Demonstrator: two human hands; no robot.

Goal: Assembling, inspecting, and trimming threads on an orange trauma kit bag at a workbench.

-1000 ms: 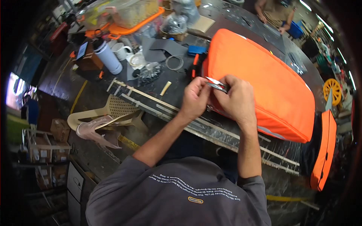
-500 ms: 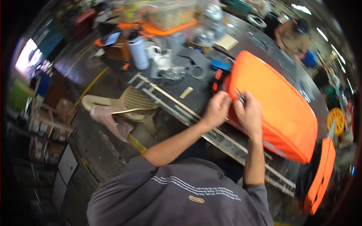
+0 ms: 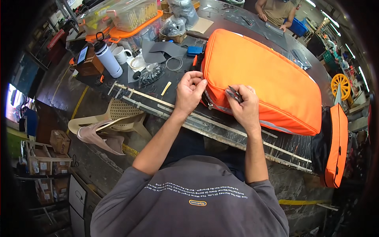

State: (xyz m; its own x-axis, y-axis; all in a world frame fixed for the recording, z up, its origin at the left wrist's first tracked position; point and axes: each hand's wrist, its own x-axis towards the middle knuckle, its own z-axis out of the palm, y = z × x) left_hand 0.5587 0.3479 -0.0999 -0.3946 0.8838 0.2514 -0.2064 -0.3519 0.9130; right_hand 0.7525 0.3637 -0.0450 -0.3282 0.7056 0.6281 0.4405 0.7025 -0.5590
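A large orange bag [image 3: 264,79] with a grey strip along its near side lies on the dark worktable. At its left corner, my left hand [image 3: 189,93] is closed, thumb against the curled fingers. It sits right beside the bag's edge; whatever is pinched there is too small to make out. My right hand [image 3: 247,108] grips a pair of small dark thread snips [image 3: 233,94], their points toward the bag's left end. The snips are just over the bag's near edge. A zipper pull [image 3: 210,106] hangs below, between my hands.
Left on the worktable [image 3: 154,93] are a light blue bottle [image 3: 107,60], a white mug [image 3: 120,54], grey sheet pieces [image 3: 164,50] and orange-lidded plastic boxes [image 3: 134,23]. A beige chair [image 3: 124,112] stands by the edge. Another orange-black piece [image 3: 335,148] hangs right. Across sits another person [image 3: 276,14].
My hands, close together before, are now apart: the left at the bag's corner, the right farther right with the snips. The view has shifted, and the bag appears higher up.
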